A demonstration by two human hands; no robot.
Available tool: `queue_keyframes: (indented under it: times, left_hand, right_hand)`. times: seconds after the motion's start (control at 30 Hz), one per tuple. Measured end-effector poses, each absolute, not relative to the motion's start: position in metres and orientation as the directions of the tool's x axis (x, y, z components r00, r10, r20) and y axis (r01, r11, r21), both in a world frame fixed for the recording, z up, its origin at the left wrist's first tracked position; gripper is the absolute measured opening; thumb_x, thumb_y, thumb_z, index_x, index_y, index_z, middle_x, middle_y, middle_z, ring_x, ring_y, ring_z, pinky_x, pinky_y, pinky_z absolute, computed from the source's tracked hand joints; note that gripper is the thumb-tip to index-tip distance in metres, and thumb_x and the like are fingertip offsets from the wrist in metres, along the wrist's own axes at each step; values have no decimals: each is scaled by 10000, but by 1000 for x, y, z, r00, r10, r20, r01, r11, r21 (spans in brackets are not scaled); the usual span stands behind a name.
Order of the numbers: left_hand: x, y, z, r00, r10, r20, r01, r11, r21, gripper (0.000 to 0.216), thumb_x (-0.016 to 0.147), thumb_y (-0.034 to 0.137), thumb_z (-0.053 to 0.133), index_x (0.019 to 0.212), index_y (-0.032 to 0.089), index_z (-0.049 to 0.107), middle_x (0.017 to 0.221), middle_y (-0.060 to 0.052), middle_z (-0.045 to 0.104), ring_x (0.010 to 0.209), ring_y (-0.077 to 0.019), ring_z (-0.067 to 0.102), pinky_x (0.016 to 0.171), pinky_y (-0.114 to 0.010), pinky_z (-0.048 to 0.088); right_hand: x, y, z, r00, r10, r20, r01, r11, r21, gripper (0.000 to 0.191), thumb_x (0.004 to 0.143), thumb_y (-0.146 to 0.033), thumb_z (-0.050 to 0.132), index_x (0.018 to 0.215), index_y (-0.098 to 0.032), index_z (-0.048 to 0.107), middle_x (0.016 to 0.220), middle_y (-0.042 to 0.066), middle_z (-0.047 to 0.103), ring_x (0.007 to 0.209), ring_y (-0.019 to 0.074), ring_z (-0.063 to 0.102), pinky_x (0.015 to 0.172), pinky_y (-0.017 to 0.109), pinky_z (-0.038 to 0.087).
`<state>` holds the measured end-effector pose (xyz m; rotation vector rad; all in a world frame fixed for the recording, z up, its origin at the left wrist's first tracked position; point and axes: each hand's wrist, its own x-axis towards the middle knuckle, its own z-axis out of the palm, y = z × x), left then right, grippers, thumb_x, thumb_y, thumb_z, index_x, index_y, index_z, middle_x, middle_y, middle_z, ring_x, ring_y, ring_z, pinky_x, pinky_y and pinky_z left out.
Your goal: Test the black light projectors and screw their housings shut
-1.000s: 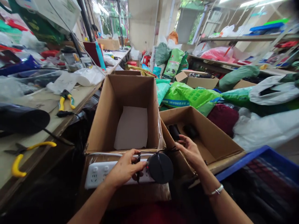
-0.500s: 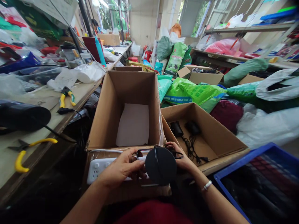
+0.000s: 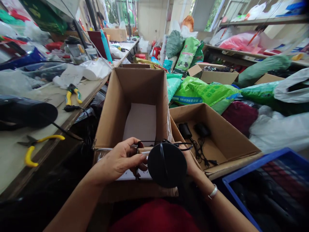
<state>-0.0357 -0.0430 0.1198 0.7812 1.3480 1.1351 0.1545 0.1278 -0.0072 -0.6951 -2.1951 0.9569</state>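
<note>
My left hand is closed on a thin dark frame at the left side of a black round-ended device. Behind its disc, my right hand grips the same device, with most fingers hidden. A black cord loops out to the right of the disc. Both hands are over the near edge of a tall cardboard box, which has a pale sheet inside. Partly covered by my left hand, a white power strip lies in front of that box. What the device is, I cannot make out.
A cardboard box at right holds two black adapters with cords. A blue crate stands at lower right. On the left bench lie yellow-handled pliers, more pliers and a black cylinder. Green sacks lie behind.
My hands and the device have risen slightly, and its disc looks larger and tips nearer the camera. The left hand is higher over the power strip. The whole view has shifted a little.
</note>
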Motion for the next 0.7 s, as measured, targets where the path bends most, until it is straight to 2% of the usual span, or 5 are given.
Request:
queue_keyframes:
  times: [0.13,0.33,0.43,0.6,0.7]
  left_hand:
    - [-39,-47,126,-161,934,-319,-143,298,944,339,756,316,701,948,170,463,721,3,649,596,-129,627,498,-209,505]
    - [-58,-60,128,-376,907,-190,-25,195,980,344,718,297,732,930,171,492,708,-11,685,622,-175,678,470,-207,516]
    - [-69,-67,122,-486,863,-140,7,164,986,330,707,298,743,911,169,517,674,9,676,630,-184,696,476,-202,526]
    - [-84,-80,110,-603,791,-106,-45,99,994,341,701,297,763,940,196,542,694,30,687,590,-169,698,459,-198,540]
    - [-86,-85,107,-640,762,-97,-122,23,992,370,669,294,790,941,196,559,678,21,700,557,-162,689,455,-196,545]
  right_hand:
    - [152,143,-1,-552,752,361,261,567,-781,197,809,-349,563,717,-188,628,769,49,613,713,183,589,654,304,499]
    - [164,167,25,-326,886,331,331,435,-837,319,817,-388,580,1046,-189,481,751,26,609,571,160,561,540,290,478]
    - [160,152,32,-384,900,207,261,321,-910,443,849,-482,534,1147,-178,411,714,8,616,474,122,531,458,249,465]
    - [148,113,22,-593,804,-39,233,125,-964,539,863,-650,378,863,-139,553,590,42,614,466,154,605,451,273,516]
    - [145,101,16,-662,745,-78,217,91,-972,471,808,-632,515,824,-162,540,717,61,651,590,185,668,542,302,559]
